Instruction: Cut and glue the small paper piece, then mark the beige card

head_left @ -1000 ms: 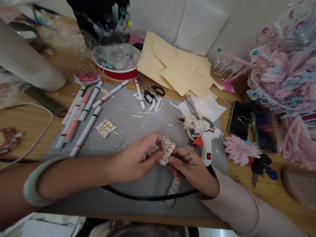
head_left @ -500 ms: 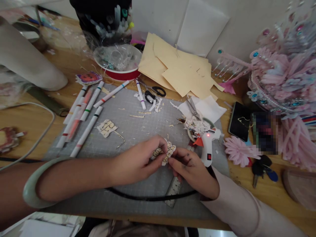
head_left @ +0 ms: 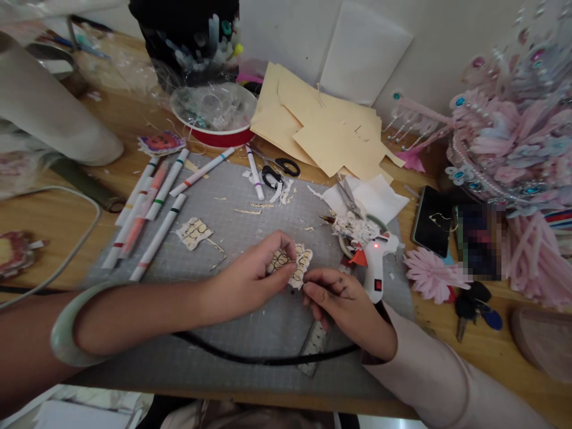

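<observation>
Item: scalloped cream paper cutout [head_left: 302, 266], black line drawing, centre of frame; my left grip [head_left: 257, 268] pinches it. My right grip [head_left: 342, 295] sits fingertips together by its lower right edge; whether it holds anything, I cannot tell. Progress, by my judgement: lines drawn, outline cut; what remains is unclear. Left of centre: second lined cutout [head_left: 193, 232], loose. Right of centre: white hot-glue gun [head_left: 376, 265], red light lit. Brands, labels: none legible; ruler [head_left: 314, 347] markings too small.
</observation>
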`<action>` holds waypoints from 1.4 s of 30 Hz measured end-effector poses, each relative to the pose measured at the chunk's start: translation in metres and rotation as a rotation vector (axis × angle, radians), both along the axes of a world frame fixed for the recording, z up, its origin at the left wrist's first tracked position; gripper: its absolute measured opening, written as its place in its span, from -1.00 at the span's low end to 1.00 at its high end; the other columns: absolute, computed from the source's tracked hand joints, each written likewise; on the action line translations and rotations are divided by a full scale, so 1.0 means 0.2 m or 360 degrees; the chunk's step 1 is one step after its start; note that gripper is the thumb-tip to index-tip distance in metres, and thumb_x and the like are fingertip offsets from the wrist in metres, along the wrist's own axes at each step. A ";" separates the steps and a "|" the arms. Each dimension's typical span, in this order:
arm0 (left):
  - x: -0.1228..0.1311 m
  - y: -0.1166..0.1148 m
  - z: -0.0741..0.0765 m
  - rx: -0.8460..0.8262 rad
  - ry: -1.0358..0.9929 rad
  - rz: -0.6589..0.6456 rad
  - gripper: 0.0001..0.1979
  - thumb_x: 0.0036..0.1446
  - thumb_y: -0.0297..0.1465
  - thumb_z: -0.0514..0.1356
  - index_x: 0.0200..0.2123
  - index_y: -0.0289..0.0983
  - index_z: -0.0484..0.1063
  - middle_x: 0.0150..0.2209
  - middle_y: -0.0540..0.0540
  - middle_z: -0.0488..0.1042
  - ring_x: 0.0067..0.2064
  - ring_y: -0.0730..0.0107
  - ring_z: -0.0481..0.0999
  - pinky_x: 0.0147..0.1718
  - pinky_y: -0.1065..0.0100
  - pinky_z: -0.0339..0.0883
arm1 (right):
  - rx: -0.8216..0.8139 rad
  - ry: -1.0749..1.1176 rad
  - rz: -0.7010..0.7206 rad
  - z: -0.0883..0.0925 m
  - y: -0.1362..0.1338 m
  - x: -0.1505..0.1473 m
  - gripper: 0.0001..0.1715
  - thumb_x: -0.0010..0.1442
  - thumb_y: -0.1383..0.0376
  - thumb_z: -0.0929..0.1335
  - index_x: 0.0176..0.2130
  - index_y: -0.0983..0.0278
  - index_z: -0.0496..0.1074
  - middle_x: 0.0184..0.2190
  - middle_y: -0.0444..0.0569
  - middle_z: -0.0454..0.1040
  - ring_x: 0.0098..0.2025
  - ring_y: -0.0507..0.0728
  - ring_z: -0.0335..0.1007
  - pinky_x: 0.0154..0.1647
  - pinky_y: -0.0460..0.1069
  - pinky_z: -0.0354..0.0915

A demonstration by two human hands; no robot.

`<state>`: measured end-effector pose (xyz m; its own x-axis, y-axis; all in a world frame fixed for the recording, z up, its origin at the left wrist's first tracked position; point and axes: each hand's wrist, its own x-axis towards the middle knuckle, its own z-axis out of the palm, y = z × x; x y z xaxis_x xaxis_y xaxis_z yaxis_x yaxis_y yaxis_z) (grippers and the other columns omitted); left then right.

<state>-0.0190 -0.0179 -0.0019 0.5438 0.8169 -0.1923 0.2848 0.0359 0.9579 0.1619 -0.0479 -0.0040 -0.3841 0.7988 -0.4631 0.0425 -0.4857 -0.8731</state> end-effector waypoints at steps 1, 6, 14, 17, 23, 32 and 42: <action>0.00 0.00 0.00 0.0008 0.0005 -0.0006 -0.90 0.19 -0.32 -0.03 -0.26 -0.21 0.12 -0.45 0.09 0.19 -0.49 0.54 0.22 -0.54 0.50 0.18 | 0.0013 -0.0006 0.0013 0.00 0.00 0.00 -0.69 0.06 0.12 0.33 -0.32 0.33 0.33 -0.57 -0.19 0.29 -0.68 -0.14 0.14 -0.76 -0.25 0.14; 0.00 0.00 0.01 0.0106 0.0057 -0.0034 -0.91 0.18 -0.35 -0.01 -0.25 -0.22 0.14 -0.43 0.08 0.21 -0.49 0.54 0.24 -0.53 0.49 0.18 | 0.0057 -0.0035 0.0047 0.00 -0.01 0.00 -0.70 0.09 0.12 0.31 -0.34 0.33 0.33 -0.55 -0.18 0.29 -0.67 -0.14 0.14 -0.75 -0.25 0.14; 0.00 0.00 0.03 0.0430 0.0110 -0.0043 -0.96 0.14 -0.42 0.01 -0.30 -0.23 0.17 -0.38 0.05 0.31 -0.40 0.51 0.31 -0.45 0.48 0.19 | 0.0073 -0.0001 0.0083 0.00 0.00 0.01 -0.73 0.10 0.14 0.31 -0.35 0.32 0.31 -0.55 -0.18 0.30 -0.66 -0.15 0.13 -0.74 -0.25 0.15; 0.00 -0.01 0.03 0.0463 0.0123 -0.0074 -0.97 0.13 -0.42 0.00 -0.31 -0.23 0.17 -0.38 0.05 0.33 -0.37 0.49 0.35 -0.43 0.46 0.20 | 0.0072 -0.0003 0.0091 0.01 0.00 0.01 -0.75 0.11 0.16 0.31 -0.37 0.33 0.31 -0.55 -0.18 0.30 -0.66 -0.15 0.13 -0.73 -0.26 0.15; 0.00 -0.01 0.05 0.0464 0.0123 -0.0117 -0.97 0.14 -0.43 0.01 -0.31 -0.23 0.17 -0.39 0.05 0.35 -0.37 0.48 0.37 -0.44 0.46 0.21 | 0.0062 -0.0033 0.0111 0.03 0.00 0.01 -0.78 0.11 0.20 0.30 -0.39 0.33 0.31 -0.55 -0.18 0.30 -0.64 -0.15 0.14 -0.70 -0.26 0.15; 0.00 -0.02 0.05 0.0475 0.0105 -0.0185 -0.98 0.14 -0.44 -0.02 -0.31 -0.23 0.15 -0.36 0.04 0.34 -0.34 0.49 0.36 -0.37 0.46 0.23 | 0.0107 -0.0102 0.0155 0.04 0.00 -0.01 -0.76 0.10 0.18 0.29 -0.42 0.32 0.28 -0.59 -0.20 0.25 -0.66 -0.12 0.10 -0.72 -0.22 0.11; 0.00 -0.02 0.03 0.0371 0.0087 -0.0203 -0.97 0.13 -0.41 0.00 -0.33 -0.23 0.14 -0.40 0.05 0.29 -0.41 0.50 0.29 -0.44 0.47 0.19 | 0.0125 -0.0082 0.0203 0.04 0.00 0.00 -0.70 0.10 0.13 0.29 -0.46 0.32 0.25 -0.60 -0.20 0.23 -0.66 -0.12 0.09 -0.71 -0.21 0.07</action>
